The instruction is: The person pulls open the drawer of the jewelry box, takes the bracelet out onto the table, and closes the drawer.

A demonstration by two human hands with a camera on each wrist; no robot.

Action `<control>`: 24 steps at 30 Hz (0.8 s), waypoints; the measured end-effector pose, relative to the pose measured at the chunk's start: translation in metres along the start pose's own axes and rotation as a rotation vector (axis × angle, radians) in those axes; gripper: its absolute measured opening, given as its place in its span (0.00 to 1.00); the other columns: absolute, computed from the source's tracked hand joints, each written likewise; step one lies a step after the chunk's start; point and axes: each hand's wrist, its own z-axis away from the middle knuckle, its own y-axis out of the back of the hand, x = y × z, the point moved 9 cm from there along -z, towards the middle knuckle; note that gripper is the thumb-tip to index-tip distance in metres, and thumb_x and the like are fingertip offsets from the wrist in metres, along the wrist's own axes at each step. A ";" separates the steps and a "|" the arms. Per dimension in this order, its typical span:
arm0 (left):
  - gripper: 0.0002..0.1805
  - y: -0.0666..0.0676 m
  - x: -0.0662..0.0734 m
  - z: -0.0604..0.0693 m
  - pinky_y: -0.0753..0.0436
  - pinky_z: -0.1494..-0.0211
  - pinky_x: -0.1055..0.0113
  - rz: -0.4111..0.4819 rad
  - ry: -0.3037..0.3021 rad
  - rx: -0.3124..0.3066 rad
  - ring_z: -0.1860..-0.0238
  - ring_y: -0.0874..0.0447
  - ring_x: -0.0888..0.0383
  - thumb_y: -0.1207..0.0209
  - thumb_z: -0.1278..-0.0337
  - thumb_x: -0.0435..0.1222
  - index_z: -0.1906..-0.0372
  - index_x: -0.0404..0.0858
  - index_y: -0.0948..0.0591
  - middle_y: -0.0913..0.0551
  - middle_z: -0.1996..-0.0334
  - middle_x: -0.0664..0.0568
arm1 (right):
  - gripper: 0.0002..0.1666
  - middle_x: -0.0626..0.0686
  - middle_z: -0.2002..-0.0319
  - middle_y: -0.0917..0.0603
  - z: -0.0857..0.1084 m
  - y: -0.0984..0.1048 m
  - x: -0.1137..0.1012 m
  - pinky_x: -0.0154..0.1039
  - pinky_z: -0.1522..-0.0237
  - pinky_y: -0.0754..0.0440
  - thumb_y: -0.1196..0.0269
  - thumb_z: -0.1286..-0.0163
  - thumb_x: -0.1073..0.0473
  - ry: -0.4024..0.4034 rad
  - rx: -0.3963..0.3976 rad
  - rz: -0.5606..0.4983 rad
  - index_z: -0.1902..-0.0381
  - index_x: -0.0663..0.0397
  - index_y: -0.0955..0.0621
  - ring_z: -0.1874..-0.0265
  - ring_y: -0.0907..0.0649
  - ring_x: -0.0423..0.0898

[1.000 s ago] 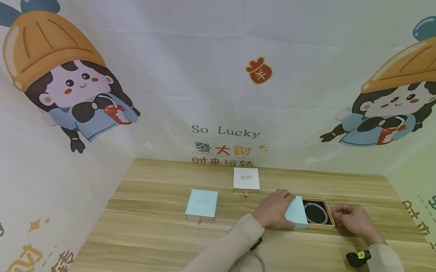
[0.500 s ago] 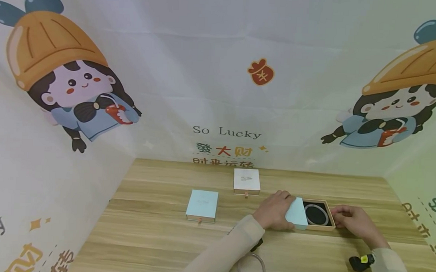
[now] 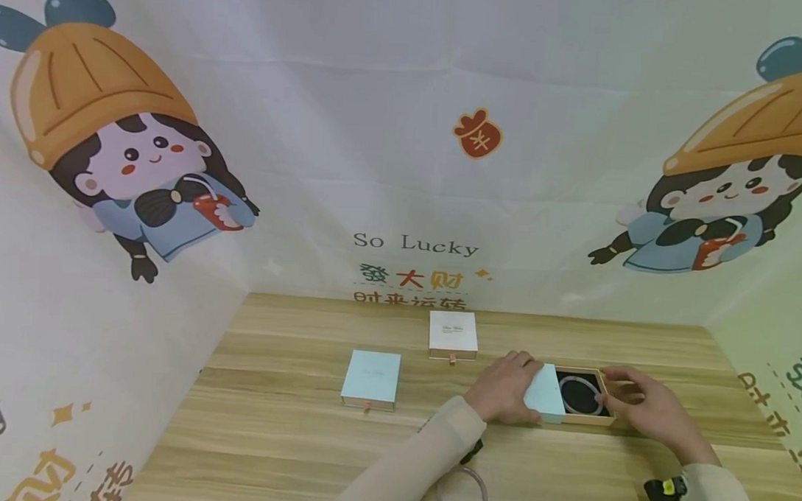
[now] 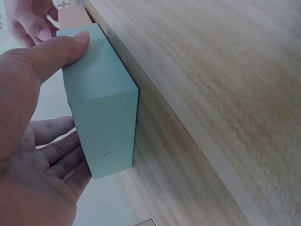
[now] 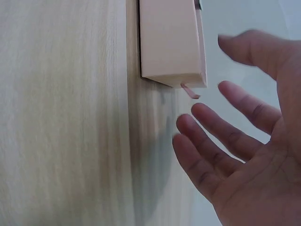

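Observation:
My left hand [image 3: 504, 389] grips the light blue sleeve [image 3: 545, 394] of a jewelry box. In the left wrist view its thumb lies on one side of the sleeve [image 4: 106, 117] and the fingers on the other. The box's tan drawer [image 3: 586, 419] is pulled out to the right. A pale bangle [image 3: 579, 412] lies in it on black padding. My right hand [image 3: 657, 408] is at the drawer's right end with its fingers spread. In the right wrist view these stand apart from the drawer [image 5: 169, 44] and its pink ribbon pull [image 5: 190, 91].
Another light blue box [image 3: 371, 376] sits closed to the left, and a white box [image 3: 453, 333] farther back. A second bangle [image 3: 485, 493] lies on the wooden table [image 3: 268, 437] near the left forearm. A printed cloth [image 3: 312, 129] hangs behind.
My right fingers have let go at the drawer's end and spread, the thumb now over the drawer's edge in the head view. The left hand and box have stayed put.

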 end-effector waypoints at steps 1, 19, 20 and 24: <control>0.49 0.000 0.000 0.000 0.27 0.33 0.74 0.003 0.000 0.000 0.38 0.27 0.64 0.27 0.51 0.59 0.26 0.46 0.30 0.25 0.33 0.58 | 0.38 0.71 0.38 0.21 0.000 0.000 -0.004 0.58 0.53 0.14 0.31 0.30 0.44 0.019 -0.004 0.013 0.31 0.61 0.26 0.45 0.17 0.68; 0.48 0.000 0.000 -0.001 0.26 0.35 0.74 0.011 -0.007 0.010 0.38 0.27 0.64 0.27 0.51 0.59 0.26 0.46 0.30 0.25 0.34 0.58 | 0.34 0.65 0.48 0.15 -0.001 -0.013 -0.068 0.49 0.61 0.16 0.22 0.43 0.52 0.307 -0.001 0.335 0.43 0.65 0.18 0.58 0.15 0.56; 0.48 0.000 0.000 -0.001 0.26 0.35 0.74 0.010 -0.006 0.009 0.38 0.27 0.64 0.27 0.51 0.59 0.26 0.46 0.30 0.25 0.34 0.59 | 0.33 0.65 0.49 0.15 -0.002 -0.015 -0.068 0.45 0.64 0.17 0.23 0.43 0.52 0.304 -0.010 0.338 0.44 0.65 0.18 0.59 0.16 0.53; 0.48 0.001 0.000 0.000 0.26 0.36 0.75 0.006 -0.005 0.008 0.39 0.27 0.65 0.27 0.51 0.59 0.26 0.46 0.29 0.24 0.35 0.59 | 0.32 0.64 0.50 0.15 -0.005 -0.019 -0.069 0.40 0.67 0.21 0.23 0.42 0.52 0.297 -0.037 0.339 0.45 0.66 0.17 0.62 0.17 0.49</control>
